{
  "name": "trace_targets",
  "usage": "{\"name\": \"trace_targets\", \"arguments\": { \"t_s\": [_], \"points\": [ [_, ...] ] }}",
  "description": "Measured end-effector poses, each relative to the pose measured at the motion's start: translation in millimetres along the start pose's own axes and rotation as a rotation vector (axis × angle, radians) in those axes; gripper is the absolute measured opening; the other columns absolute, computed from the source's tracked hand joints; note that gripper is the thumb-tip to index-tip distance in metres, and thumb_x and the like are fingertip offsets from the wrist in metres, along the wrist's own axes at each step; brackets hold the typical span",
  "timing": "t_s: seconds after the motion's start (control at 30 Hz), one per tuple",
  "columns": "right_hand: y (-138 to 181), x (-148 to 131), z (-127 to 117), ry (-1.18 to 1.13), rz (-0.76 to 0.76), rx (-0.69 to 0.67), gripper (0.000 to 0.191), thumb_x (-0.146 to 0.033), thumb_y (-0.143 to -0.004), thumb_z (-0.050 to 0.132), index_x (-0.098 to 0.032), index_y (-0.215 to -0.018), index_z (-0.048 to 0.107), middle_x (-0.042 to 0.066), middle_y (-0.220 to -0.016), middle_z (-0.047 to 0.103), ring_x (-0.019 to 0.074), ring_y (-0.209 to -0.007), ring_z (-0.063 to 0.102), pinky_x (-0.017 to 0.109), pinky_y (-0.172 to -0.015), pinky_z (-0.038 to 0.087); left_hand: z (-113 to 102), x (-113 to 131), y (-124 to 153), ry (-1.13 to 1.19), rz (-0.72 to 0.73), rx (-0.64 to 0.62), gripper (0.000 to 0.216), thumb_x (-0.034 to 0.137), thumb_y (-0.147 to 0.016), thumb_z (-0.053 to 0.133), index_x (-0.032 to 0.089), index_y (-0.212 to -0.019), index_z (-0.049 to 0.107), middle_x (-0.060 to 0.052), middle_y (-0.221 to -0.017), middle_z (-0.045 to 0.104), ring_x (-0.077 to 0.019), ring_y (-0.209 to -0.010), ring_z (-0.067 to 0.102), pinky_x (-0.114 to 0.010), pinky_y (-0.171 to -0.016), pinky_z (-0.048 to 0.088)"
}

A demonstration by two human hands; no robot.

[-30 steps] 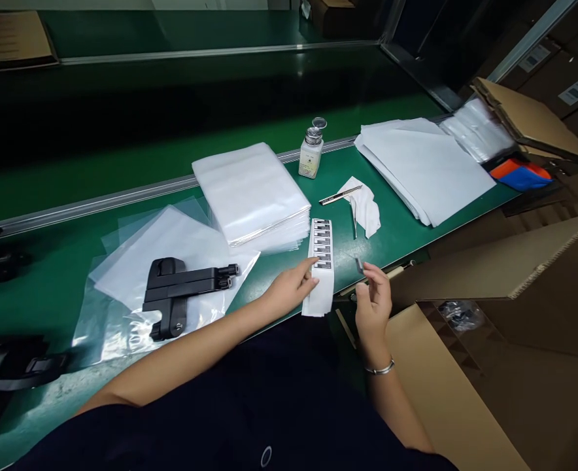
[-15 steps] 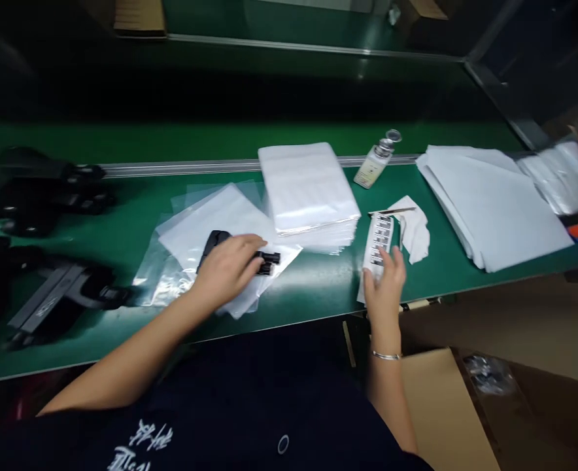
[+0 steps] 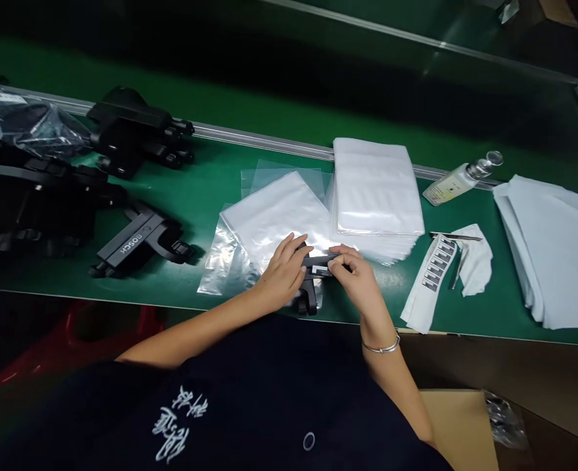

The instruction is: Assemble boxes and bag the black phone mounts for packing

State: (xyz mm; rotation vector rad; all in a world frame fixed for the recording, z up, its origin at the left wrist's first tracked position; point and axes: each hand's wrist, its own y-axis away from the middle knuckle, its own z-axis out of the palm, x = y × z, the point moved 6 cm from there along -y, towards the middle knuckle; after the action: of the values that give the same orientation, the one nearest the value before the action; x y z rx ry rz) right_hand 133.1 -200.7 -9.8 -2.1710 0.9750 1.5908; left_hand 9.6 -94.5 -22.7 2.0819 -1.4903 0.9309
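Observation:
A black plastic part [image 3: 311,288] with a curved arm lies over the clear plastic bags [image 3: 274,216] near the table's front edge. My left hand [image 3: 285,271] grips its left end, fingers over the top. My right hand [image 3: 357,278] holds the other end, thumb and fingers closed at the edge of a small black-and-white label [image 3: 320,270] on the part. My fingers hide both ends. To the right lies a strip of printed labels [image 3: 436,271], with tweezers [image 3: 456,236] across its top and a crumpled white cloth [image 3: 476,265] beside it.
A similar black part marked BOSCH [image 3: 135,242] lies left, near more black parts [image 3: 139,131]. Behind my hands is a stack of white plastic bags [image 3: 377,186]. A bottle [image 3: 450,184] and white sheets [image 3: 558,248] are further right. An open cardboard box [image 3: 458,425] stands below.
My right hand has left the label strip and come over to the black part, which now lies turned between both hands. The view has shifted left.

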Motion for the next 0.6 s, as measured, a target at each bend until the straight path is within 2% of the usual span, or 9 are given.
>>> {"name": "trace_targets", "arguments": {
  "t_s": [0.27,0.47,0.6],
  "points": [
    [-10,-4,5,0.123,0.063,-0.165,0.022,-0.035,-0.076,0.061,-0.021,-0.06,0.059,0.007,-0.1,0.065,0.0257,-0.11,0.054,0.046,-0.104,0.031,-3,-1,0,-0.002,0.021,-0.006,0.041,0.023,-0.097,0.031,0.016,-0.135,0.043,-0.014,-0.153,0.031,-0.0311,-0.147,0.013,-0.054,-0.116,0.026],
    [-13,-6,8,0.131,0.089,-0.181,0.024,-0.036,-0.074,0.061,-0.021,-0.056,0.057,0.006,-0.089,0.063,0.0263,-0.109,0.054,0.044,-0.101,0.032,-2,-1,0,0.003,0.031,0.0,0.04,0.023,-0.096,0.032,0.016,-0.135,0.043,-0.013,-0.153,0.031,-0.031,-0.147,0.013,-0.053,-0.118,0.025],
    [-12,-7,8,0.125,0.112,-0.182,0.024,-0.036,-0.074,0.061,-0.021,-0.056,0.055,0.006,-0.089,0.063,0.0269,-0.109,0.053,0.043,-0.1,0.032,-2,-2,0,-0.005,0.043,0.015,0.04,0.023,-0.096,0.033,0.016,-0.134,0.043,-0.013,-0.153,0.032,-0.0315,-0.147,0.014,-0.053,-0.117,0.026]
  ]
}}
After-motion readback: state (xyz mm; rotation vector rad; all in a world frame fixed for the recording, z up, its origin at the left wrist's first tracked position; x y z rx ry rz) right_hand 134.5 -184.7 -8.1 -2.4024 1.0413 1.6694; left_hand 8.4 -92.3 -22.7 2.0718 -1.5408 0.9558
